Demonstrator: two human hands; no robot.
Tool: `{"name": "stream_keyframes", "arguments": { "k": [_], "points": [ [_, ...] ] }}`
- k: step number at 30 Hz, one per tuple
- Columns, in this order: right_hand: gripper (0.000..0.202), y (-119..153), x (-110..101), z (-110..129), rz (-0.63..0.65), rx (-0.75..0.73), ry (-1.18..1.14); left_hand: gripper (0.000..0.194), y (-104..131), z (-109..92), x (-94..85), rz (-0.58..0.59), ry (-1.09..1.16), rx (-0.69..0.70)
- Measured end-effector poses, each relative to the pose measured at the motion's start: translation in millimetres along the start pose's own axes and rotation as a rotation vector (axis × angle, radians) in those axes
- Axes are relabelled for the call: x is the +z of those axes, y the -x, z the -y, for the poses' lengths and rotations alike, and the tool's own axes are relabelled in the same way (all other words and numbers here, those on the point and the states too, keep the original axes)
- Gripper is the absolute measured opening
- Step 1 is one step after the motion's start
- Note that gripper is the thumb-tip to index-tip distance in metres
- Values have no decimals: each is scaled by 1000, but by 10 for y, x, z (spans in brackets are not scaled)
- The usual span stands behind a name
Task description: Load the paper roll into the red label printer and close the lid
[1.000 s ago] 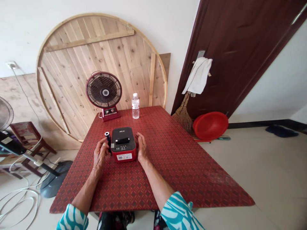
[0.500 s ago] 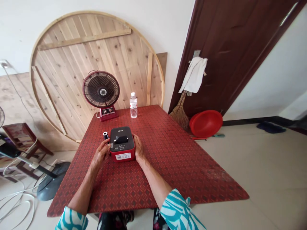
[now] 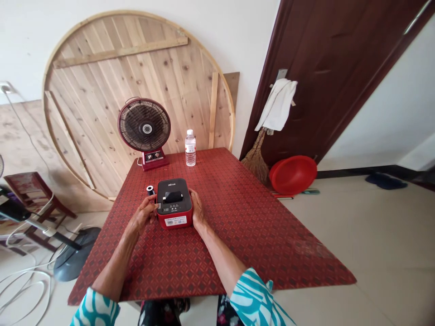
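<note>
A boxy red and black receipt printer (image 3: 175,211) sits on the patterned red tabletop in front of me, a white label with codes on its front face. A black piece (image 3: 173,196) lies in the middle of its lid. My left hand (image 3: 143,216) grips the printer's left side, its fingers bent near the front left corner. Against the opposite side, my right hand (image 3: 198,209) holds the printer with palm and fingers along the wall. Just behind my left fingers stands a small dark roll with a white end (image 3: 150,189).
At the table's (image 3: 258,244) far end are a red fan (image 3: 144,127) and a water bottle (image 3: 190,149). A large round wooden board (image 3: 190,90) leans on the wall. Right of the table are a broom (image 3: 256,160) and red basins (image 3: 294,174); a fan stand (image 3: 76,253) is left.
The view has shifted slightly. My left fingers have moved a little at the printer's left side. My right hand and the printer stay in place.
</note>
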State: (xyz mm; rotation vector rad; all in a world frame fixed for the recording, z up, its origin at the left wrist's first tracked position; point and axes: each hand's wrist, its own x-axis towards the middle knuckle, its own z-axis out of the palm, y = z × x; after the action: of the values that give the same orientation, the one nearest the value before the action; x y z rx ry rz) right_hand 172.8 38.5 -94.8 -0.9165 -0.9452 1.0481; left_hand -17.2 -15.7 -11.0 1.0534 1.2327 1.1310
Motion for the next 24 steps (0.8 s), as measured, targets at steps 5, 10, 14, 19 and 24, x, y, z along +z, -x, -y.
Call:
{"name": "stream_keyframes", "arguments": {
  "k": [5,10,14,19,24],
  "points": [
    [48,14,14,33,-4,-5,-22,65,-12,3,-10,5,-9,11],
    [50,29,12,24,-8,6,-24,68,-26,28,-1,-32,-46,7],
    [53,28,1,35,0,2,-2,70,-14,28,13,-27,-37,15],
    [54,17,-7,55,9,-21,32,71,46,-37,-22,11,-58,41],
    [50,14,2,45,14,-28,11,50,-81,-282,-78,-47,-285,237]
  ]
}}
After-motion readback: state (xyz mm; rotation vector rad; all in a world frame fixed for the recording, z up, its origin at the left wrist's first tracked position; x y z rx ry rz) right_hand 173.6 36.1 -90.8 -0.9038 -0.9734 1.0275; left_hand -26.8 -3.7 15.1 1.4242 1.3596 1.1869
